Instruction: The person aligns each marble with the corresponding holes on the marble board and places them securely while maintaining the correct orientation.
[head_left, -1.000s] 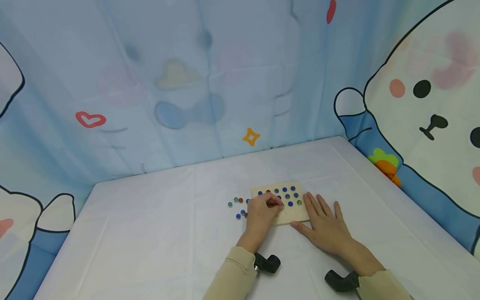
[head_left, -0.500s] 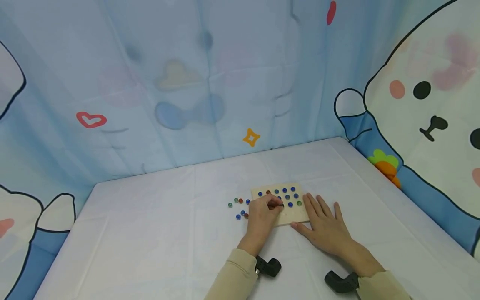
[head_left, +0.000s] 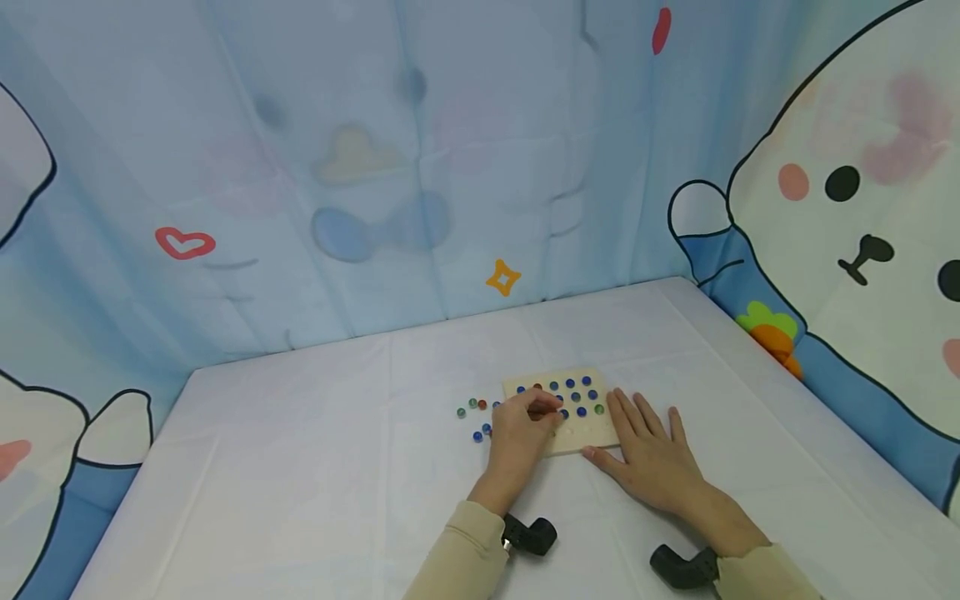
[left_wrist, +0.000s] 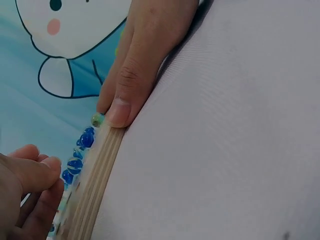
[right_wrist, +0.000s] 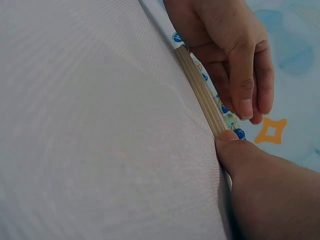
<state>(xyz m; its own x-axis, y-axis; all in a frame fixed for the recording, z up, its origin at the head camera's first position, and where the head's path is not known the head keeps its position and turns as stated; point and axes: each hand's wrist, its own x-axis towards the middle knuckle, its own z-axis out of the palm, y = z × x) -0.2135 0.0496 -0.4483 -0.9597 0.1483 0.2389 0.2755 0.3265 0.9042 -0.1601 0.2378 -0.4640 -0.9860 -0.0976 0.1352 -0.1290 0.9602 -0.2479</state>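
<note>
A pale wooden board lies on the table, its far rows set with blue, green and reddish-brown glass marbles. My left hand hovers over the board's left part, fingers bent and nothing seen between the fingertips. Just below those fingertips a blue marble sits on the board. In the left wrist view, the left fingers are close beside the marbles. My right hand rests flat at the board's right side, fingers straight. Its thumb touches the layered board edge.
Several loose marbles lie on the white-covered table left of the board, some partly hidden by the left hand. A printed blue curtain stands behind the table. Black wrist mounts jut out near both sleeves.
The left fingertips have let go of a marble, which now shows in the board under them, and have drawn back slightly to the left. My right hand stays in place.
</note>
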